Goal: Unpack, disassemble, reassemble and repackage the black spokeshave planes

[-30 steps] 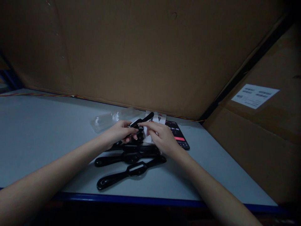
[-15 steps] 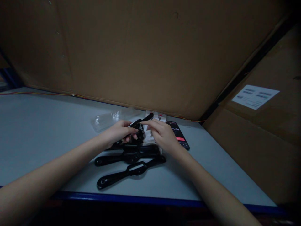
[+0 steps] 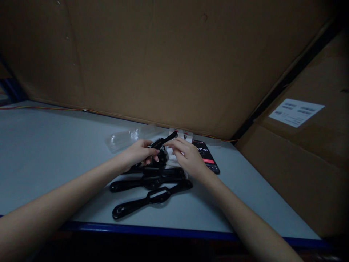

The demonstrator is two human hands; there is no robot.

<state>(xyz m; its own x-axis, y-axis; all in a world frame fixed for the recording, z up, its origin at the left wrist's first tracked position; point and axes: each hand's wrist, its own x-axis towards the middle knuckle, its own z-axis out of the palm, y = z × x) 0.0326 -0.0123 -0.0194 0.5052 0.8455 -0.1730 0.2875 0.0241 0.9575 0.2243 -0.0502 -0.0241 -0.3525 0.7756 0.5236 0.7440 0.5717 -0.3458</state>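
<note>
My left hand (image 3: pixel 140 154) is closed around a black spokeshave (image 3: pixel 170 137), raised above the table and tilted with one handle up to the right. The bent fingers of my right hand (image 3: pixel 187 154) are at its middle, by a small shiny metal part (image 3: pixel 163 148); fingers and shadow partly hide what they pinch. Below my hands, more black spokeshaves lie side by side: one nearest the front edge (image 3: pixel 160 196), another just behind it (image 3: pixel 128 185). Those further back are partly covered by my left hand.
A clear plastic package (image 3: pixel 120 140) lies behind my left hand. White printed cards (image 3: pixel 188 135) and a phone with a running timer (image 3: pixel 208 160) are beyond and beside my right hand. Cardboard walls (image 3: pixel 174 65) stand at the back and right. A blue edge (image 3: pixel 147 229) borders the table (image 3: pixel 68 145).
My right fingers have curled and shifted slightly at the middle of the spokeshave. My left hand keeps its hold in nearly the same place.
</note>
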